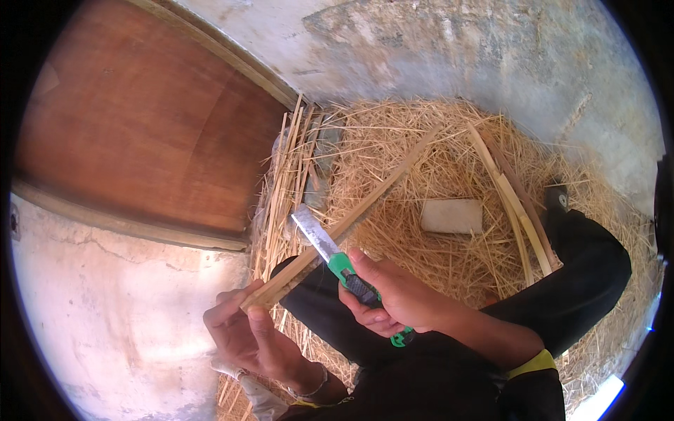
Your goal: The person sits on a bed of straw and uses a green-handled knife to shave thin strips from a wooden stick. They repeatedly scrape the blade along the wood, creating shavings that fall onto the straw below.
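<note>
My left hand (270, 349) pinches the near end of a long pale bamboo strip (382, 188) between thumb and fingers. The strip slants up and away to the right, its far end over the straw. In my right hand (411, 298) is a green utility knife (340, 265) with a black slider, its wide grey blade extended. The blade points up and to the left and crosses over the strip, a little beyond my left hand. From this angle I cannot tell whether its edge touches the strip.
Loose straw (393, 133) covers the floor. A pale rectangular block (451, 215) lies ahead, with more long strips (516, 203) to its right. Thin slivers (284, 175) are piled beside a brown wooden door (140, 119). My bent legs (590, 270) flank the work; a stained wall (491, 63) rises behind.
</note>
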Demonstrator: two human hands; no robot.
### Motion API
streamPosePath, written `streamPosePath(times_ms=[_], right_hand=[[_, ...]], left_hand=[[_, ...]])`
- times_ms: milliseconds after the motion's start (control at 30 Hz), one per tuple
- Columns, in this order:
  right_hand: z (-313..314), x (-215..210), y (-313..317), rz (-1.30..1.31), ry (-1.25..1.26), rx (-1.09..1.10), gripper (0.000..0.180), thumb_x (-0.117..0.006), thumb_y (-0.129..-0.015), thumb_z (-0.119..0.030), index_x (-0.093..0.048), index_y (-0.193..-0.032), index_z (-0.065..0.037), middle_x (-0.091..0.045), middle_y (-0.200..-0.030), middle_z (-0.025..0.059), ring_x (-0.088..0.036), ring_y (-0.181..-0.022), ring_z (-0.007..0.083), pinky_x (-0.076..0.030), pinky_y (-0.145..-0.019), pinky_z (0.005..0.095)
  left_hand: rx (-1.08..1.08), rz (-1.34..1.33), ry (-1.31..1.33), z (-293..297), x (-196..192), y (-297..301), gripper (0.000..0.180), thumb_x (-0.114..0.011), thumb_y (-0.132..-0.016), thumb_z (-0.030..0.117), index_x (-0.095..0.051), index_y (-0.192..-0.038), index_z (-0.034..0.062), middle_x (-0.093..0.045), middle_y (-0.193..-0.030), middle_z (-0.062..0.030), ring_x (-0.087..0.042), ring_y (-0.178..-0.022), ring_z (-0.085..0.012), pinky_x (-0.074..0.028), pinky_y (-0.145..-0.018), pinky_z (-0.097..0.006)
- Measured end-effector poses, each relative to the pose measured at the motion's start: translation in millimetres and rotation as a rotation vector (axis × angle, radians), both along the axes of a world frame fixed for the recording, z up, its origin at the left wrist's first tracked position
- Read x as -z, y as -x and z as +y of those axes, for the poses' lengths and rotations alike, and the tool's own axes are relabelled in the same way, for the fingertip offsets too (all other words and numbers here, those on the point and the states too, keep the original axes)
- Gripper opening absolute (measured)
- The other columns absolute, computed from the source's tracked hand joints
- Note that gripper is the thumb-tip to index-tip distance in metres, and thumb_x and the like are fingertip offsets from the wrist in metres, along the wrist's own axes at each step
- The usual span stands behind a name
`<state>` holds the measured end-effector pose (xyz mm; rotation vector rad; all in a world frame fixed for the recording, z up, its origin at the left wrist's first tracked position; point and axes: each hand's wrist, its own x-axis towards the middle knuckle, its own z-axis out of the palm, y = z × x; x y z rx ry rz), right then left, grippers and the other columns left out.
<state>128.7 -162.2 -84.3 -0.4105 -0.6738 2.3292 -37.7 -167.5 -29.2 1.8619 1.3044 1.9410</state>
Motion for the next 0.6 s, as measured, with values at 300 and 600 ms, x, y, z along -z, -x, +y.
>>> streamPosePath(times_ms=[300,600], right_hand=[[-15.0,-7.2,15.5,-0.560,-0.630,0.619,0.040,-0.040,-0.098,-0.038,-0.046,-0.109,0.000,-0.051,-0.064,0.0087,-0.052,-0.058,0.0207,-0.041,-0.056,0.0329],[-8.1,-19.6,-1.9,-0.341,-0.477,0.398,0.028,-0.047,-0.096,-0.012,-0.041,-0.122,-0.001,-0.057,-0.066,0.0074,-0.054,-0.051,0.0190,-0.043,-0.050,0.0302]], left_hand=[[0.033,0.010,0.034,-3.1,-2.1,0.3,0.027,-0.062,-0.087,0.020,-0.051,-0.095,-0.0027,-0.057,-0.086,-0.0171,-0.057,-0.085,-0.0221,-0.044,-0.080,-0.032],[0.008,0.004,0.015,-0.6,0.3,5.7,0.025,-0.064,-0.084,0.016,-0.052,-0.096,-0.0026,-0.060,-0.086,-0.0205,-0.057,-0.079,-0.0211,-0.046,-0.071,-0.028]])
